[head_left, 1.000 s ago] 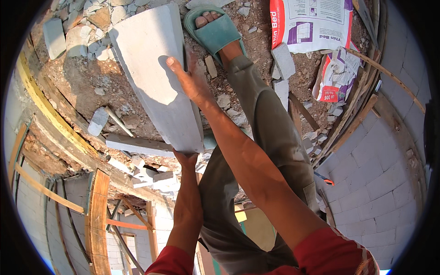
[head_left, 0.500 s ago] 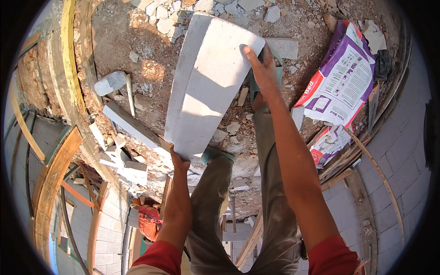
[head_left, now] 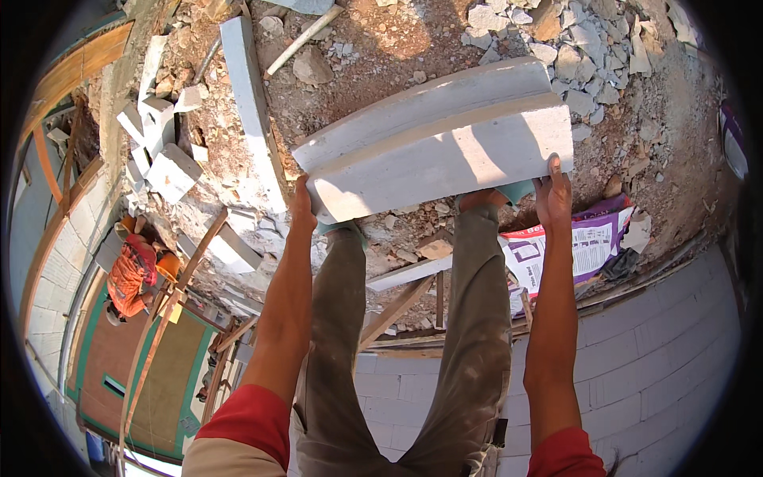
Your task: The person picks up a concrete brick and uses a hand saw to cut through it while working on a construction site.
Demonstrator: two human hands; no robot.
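A long light-grey concrete block (head_left: 445, 151) with a step along its length lies crosswise in front of me, between my two hands. My left hand (head_left: 303, 205) is closed on its left end, the thumb against the near face. At the right end my right hand (head_left: 554, 197) grips the lower corner, thumb up on the face and the other fingers mostly hidden. Greenish footwear (head_left: 515, 191) shows partly beneath the block's near edge. Bands of sun and shadow cross the block.
Broken grey rubble (head_left: 584, 67) lies at the far right. A narrow grey slab (head_left: 250, 103) and a pale stick (head_left: 306, 40) lie at the far left. Right of my legs is a purple and white bag (head_left: 576, 246). A person in orange (head_left: 133, 278) is at the lower left.
The block has turned from steeply slanted to nearly crosswise, its right end coming down toward me. My right hand has come down and right with it. My view has shifted left.
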